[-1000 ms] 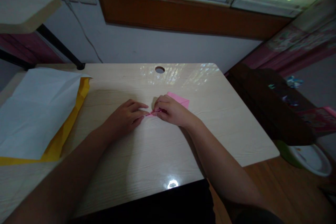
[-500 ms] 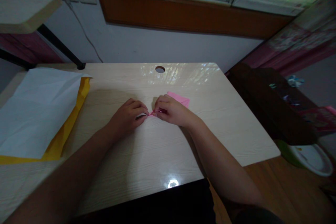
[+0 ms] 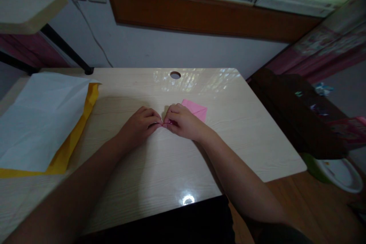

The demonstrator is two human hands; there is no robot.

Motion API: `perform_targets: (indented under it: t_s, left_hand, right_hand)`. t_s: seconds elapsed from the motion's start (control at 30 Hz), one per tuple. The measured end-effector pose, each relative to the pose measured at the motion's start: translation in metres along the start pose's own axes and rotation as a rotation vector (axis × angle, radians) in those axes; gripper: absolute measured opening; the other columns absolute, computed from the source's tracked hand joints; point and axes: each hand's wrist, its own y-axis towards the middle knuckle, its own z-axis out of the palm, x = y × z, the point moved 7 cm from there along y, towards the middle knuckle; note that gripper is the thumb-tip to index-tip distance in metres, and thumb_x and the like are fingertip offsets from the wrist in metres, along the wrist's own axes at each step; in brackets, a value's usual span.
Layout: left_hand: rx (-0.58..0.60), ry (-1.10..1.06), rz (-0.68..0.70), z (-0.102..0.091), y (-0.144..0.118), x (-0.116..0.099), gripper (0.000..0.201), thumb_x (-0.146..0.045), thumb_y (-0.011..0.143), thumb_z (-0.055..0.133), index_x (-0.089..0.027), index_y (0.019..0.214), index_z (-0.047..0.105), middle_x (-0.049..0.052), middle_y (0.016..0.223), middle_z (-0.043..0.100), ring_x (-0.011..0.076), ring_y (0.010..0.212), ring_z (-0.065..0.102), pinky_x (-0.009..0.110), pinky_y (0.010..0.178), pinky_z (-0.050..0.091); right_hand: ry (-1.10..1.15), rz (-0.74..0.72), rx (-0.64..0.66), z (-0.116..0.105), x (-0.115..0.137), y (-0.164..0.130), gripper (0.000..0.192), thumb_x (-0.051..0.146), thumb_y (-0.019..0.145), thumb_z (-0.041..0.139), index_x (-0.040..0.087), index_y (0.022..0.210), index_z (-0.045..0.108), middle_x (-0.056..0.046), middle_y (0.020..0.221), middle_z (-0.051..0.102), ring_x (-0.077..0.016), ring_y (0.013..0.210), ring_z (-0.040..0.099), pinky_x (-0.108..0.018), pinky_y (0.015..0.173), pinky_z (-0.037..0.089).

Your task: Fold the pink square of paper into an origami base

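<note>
My left hand (image 3: pixel 143 122) is closed, its thumb and fingers pinching one end of a small pink folded paper. Right beside it, my right hand (image 3: pixel 180 121) pinches the same paper, and the fingertips of both hands almost meet. Only a thin pink sliver shows between them; the rest is hidden by the fingers. A second piece of pink paper (image 3: pixel 198 109), flat and creased, lies on the desk just behind my right hand, partly covered by it.
White sheets (image 3: pixel 42 114) lie over yellow paper (image 3: pixel 63 157) on the left of the pale wooden desk (image 3: pixel 246 129). A round cable hole (image 3: pixel 175 75) is near the back edge. A raised shelf (image 3: pixel 28 9) stands at the upper left, and a white-and-green basin (image 3: pixel 339 173) is beyond the right edge.
My right hand has slid slightly left along the pink paper, closing the gap to my left hand. The left hand has stayed nearly in place.
</note>
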Motion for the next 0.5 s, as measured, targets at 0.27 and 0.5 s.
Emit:
perform_targets:
  t_s: [0.27,0.5]
  left_hand:
    - [0.001,0.001,0.016,-0.0036,-0.0030,-0.0029,0.016,-0.017,0.096,0.059,-0.022,0.099,0.074,0.005,0.104,0.071,0.0218,0.100,0.060,0.040,0.096,0.047]
    - [0.014,0.000,0.012,-0.0061,-0.0054,-0.0034,0.012,-0.020,0.096,0.061,-0.022,0.099,0.073,0.005,0.104,0.070,0.0225,0.102,0.060,0.040,0.096,0.047]
  right_hand:
    - [-0.020,0.016,0.005,0.0020,-0.0012,-0.0010,0.010,0.023,0.096,0.060,0.019,0.091,0.068,-0.007,0.094,0.063,-0.0217,0.093,0.055,-0.036,0.085,0.040]
    - [-0.027,0.004,0.019,0.0026,-0.0018,-0.0018,0.010,0.025,0.097,0.059,0.020,0.092,0.066,-0.007,0.096,0.062,-0.0220,0.093,0.054,-0.035,0.085,0.039]
